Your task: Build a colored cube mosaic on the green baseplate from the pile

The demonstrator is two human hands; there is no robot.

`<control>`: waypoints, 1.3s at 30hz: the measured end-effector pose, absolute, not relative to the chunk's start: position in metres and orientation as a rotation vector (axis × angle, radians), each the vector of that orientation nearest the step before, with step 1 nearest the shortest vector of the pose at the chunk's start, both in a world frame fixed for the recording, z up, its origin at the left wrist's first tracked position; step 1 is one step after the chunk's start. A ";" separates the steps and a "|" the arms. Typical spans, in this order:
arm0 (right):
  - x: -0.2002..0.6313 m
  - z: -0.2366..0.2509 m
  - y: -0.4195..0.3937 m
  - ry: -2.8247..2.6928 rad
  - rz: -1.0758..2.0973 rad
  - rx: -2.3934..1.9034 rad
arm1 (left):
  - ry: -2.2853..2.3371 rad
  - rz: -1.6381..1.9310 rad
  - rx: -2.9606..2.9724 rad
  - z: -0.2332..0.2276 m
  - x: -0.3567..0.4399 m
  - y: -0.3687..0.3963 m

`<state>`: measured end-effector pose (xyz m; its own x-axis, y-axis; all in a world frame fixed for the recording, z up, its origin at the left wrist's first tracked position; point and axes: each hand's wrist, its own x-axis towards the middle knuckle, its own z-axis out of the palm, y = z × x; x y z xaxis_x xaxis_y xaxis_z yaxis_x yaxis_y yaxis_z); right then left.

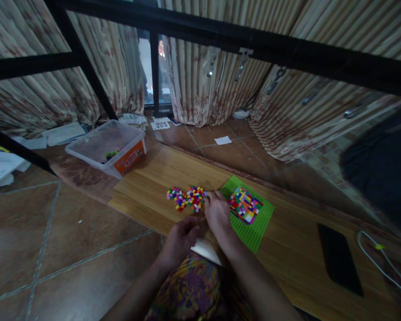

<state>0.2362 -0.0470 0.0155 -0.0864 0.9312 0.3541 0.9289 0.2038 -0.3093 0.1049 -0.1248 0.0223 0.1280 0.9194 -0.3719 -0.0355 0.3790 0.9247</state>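
Observation:
A loose pile of small colourful toy bricks lies on the wooden tabletop. At its right edge is my right hand, fingers pinched together and pointing down; what they hold, if anything, is too small to make out. Just right of that hand lies a green baseplate, bearing a tightly packed patch of multicoloured bricks. My left hand hovers by the near table edge, below the pile. Its fingers are loosely curled, with a gap between thumb and forefinger and nothing visible there.
A clear plastic box with an orange label stands at the table's left end, a few green pieces inside. A dark phone-like slab and a white cable lie on the right. Black metal bars cross above the far side.

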 end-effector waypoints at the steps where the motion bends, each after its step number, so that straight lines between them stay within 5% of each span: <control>1: 0.236 0.013 -0.046 -2.016 -0.012 -1.736 | 1.235 0.862 0.939 0.023 0.105 -0.124; 6: 0.234 0.019 -0.049 -2.008 0.017 -1.713 | 1.220 0.850 0.935 0.026 0.107 -0.121; 17: 0.284 0.039 -0.132 -1.393 0.704 -1.461 | 1.267 0.798 0.987 0.024 0.107 -0.125; 39: 0.344 0.030 -0.097 -1.593 0.184 -1.588 | 1.409 0.708 1.387 0.033 0.108 -0.127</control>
<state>0.3439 -0.0973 0.0304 0.1752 0.8744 0.4525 0.7481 0.1805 -0.6386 0.1076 -0.1267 0.0331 0.1510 0.9579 -0.2441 0.3759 0.1727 0.9104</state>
